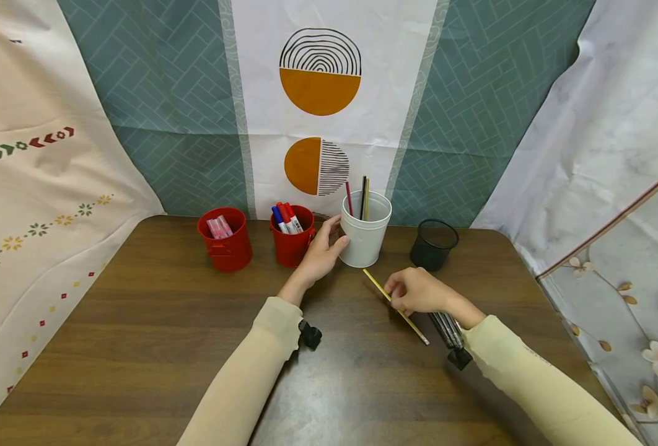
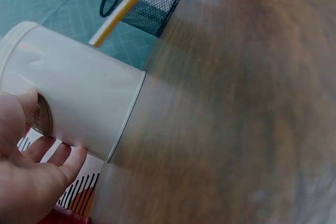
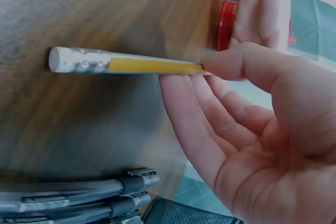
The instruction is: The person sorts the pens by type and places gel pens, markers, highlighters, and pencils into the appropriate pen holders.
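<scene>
My right hand (image 1: 418, 290) pinches a yellow pencil (image 1: 378, 285) between thumb and fingertips, over the table in front of a white bucket (image 1: 362, 244). The pencil's white eraser (image 3: 62, 60) and metal band point back toward me, while its other end slants toward the bucket. My left hand (image 1: 320, 254) holds the bucket's left side, its thumb (image 2: 27, 109) by the round handle mount and the fingers curled along the wall. Several pencils (image 1: 364, 204), one red, one black and one yellowish, stand in the bucket.
Left of the bucket stand a red pail (image 1: 291, 248) with blue and red markers and another red pail (image 1: 231, 253) with pink-and-white sticks. A black mesh cup (image 1: 432, 248) is at the right. Several black pens (image 1: 446, 328) lie beneath my right wrist. Curtains border the table (image 1: 156, 347).
</scene>
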The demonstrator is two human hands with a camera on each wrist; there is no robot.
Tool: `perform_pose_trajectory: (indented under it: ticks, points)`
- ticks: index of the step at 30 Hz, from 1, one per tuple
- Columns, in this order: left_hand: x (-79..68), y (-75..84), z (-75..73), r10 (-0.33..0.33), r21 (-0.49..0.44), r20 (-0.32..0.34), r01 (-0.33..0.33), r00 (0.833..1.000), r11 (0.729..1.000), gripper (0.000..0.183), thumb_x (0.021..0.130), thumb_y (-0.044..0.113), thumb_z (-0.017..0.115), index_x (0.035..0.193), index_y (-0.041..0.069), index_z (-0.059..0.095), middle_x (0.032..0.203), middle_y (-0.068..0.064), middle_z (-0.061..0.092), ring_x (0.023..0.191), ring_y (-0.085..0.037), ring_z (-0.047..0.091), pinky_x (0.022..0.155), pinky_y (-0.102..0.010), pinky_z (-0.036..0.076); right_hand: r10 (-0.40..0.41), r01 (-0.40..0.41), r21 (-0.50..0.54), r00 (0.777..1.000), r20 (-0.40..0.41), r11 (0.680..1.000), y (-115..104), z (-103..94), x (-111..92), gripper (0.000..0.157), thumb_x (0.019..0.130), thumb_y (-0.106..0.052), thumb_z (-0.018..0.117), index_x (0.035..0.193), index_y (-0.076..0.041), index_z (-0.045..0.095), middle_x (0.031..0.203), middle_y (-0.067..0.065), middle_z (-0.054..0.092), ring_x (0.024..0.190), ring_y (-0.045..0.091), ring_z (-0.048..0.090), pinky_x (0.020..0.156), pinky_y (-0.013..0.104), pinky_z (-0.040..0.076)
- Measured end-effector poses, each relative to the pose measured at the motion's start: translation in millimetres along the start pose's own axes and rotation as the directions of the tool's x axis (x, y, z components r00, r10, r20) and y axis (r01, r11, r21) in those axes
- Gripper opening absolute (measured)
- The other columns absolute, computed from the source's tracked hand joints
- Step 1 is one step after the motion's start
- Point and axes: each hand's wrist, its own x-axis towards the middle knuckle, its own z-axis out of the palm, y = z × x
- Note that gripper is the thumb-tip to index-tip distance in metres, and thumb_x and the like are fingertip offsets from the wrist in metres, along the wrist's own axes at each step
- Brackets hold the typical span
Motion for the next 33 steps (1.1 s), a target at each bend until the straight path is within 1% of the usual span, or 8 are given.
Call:
perform_pose_trajectory:
  ticks: [9, 14, 16, 19, 23, 29, 30, 33]
  points:
    - [-0.2, -1.0, 0.5, -0.008, -0.010, 0.004, 0.008, 1.000, 1.000, 0.061, 0.111, 0.022, 0.058, 0.166, 0.018, 0.031, 0.168, -0.009, 0.038, 0.154, -0.029, 0.038, 0.128, -0.048, 0.032, -0.058, 0.061, 0.086, 0.998, -0.028, 0.994, -3, -11.7, -1, 0.018, 0.092, 0.005, 0.070, 0.110, 0.004, 0.068, 0.082, 0.004, 0.073, 0.067, 0.020, 0.073, 0.065, 0.032, 0.064]
    - [1.6, -0.6, 1.6, 0.022, -0.019, -0.002, -0.022, 1.000, 1.000, 0.061, 0.110, 0.018, 0.058, 0.165, 0.014, 0.032, 0.166, -0.012, 0.041, 0.153, -0.030, 0.041, 0.127, -0.046, 0.033, -0.083, 0.094, 0.140, 0.993, -0.085, 0.986, -4, -20.2, 1, 0.017, 0.093, 0.005, 0.071, 0.110, 0.003, 0.067, 0.089, 0.012, 0.075, 0.073, 0.020, 0.074, 0.069, 0.036, 0.066]
    - [1.8, -0.6, 1.8, 0.031, -0.026, -0.003, -0.031, 1.000, 0.999, 0.061, 0.110, 0.016, 0.058, 0.165, 0.013, 0.032, 0.165, -0.014, 0.042, 0.152, -0.031, 0.042, 0.127, -0.047, 0.033, -0.098, 0.116, 0.163, 0.989, -0.112, 0.980, -6, -24.2, 1, 0.017, 0.093, 0.004, 0.073, 0.110, 0.002, 0.067, 0.093, 0.017, 0.075, 0.077, 0.022, 0.075, 0.071, 0.039, 0.066]
    - [1.5, -0.9, 2.0, 0.027, -0.030, -0.002, -0.027, 1.000, 0.999, 0.061, 0.110, 0.017, 0.059, 0.165, 0.014, 0.032, 0.165, -0.013, 0.041, 0.152, -0.031, 0.042, 0.127, -0.049, 0.033, -0.115, 0.146, 0.199, 0.981, -0.158, 0.969, -10, -31.9, 1, 0.018, 0.094, 0.002, 0.075, 0.110, -0.001, 0.067, 0.097, 0.020, 0.075, 0.082, 0.024, 0.076, 0.074, 0.043, 0.067]
    - [1.6, -1.1, 1.6, 0.024, -0.029, 0.001, -0.024, 1.000, 0.999, 0.061, 0.110, 0.017, 0.059, 0.165, 0.014, 0.032, 0.166, -0.013, 0.041, 0.153, -0.031, 0.041, 0.127, -0.048, 0.033, -0.124, 0.183, 0.238, 0.962, -0.242, 0.954, -18, -43.8, 2, 0.021, 0.095, 0.000, 0.076, 0.113, 0.000, 0.066, 0.101, 0.019, 0.074, 0.086, 0.024, 0.076, 0.078, 0.050, 0.066]
    - [1.1, -0.8, 1.1, 0.028, -0.044, -0.001, -0.028, 1.000, 0.999, 0.061, 0.110, 0.017, 0.059, 0.165, 0.013, 0.032, 0.165, -0.015, 0.041, 0.153, -0.033, 0.041, 0.127, -0.049, 0.033, -0.130, 0.248, 0.307, 0.924, -0.359, 0.919, -34, -64.5, 1, 0.025, 0.098, -0.001, 0.074, 0.118, 0.007, 0.062, 0.106, 0.026, 0.072, 0.087, 0.022, 0.077, 0.079, 0.039, 0.066]
    - [1.1, -1.1, 1.1, 0.028, -0.044, -0.001, -0.028, 1.000, 0.999, 0.061, 0.110, 0.017, 0.059, 0.165, 0.013, 0.033, 0.165, -0.015, 0.041, 0.153, -0.033, 0.041, 0.127, -0.049, 0.033, -0.134, 0.261, 0.311, 0.917, -0.376, 0.914, -36, -68.5, 1, 0.026, 0.099, -0.001, 0.074, 0.119, 0.008, 0.061, 0.106, 0.025, 0.073, 0.087, 0.021, 0.077, 0.078, 0.037, 0.066]
    - [1.2, -2.0, 0.8, 0.022, -0.035, -0.001, -0.022, 1.000, 0.999, 0.060, 0.110, 0.017, 0.059, 0.164, 0.015, 0.033, 0.165, -0.013, 0.041, 0.153, -0.031, 0.042, 0.127, -0.047, 0.034, -0.159, 0.312, 0.315, 0.890, -0.427, 0.896, -43, -80.3, 1, 0.026, 0.099, 0.000, 0.073, 0.119, 0.010, 0.059, 0.105, 0.021, 0.074, 0.087, 0.019, 0.078, 0.078, 0.036, 0.066]
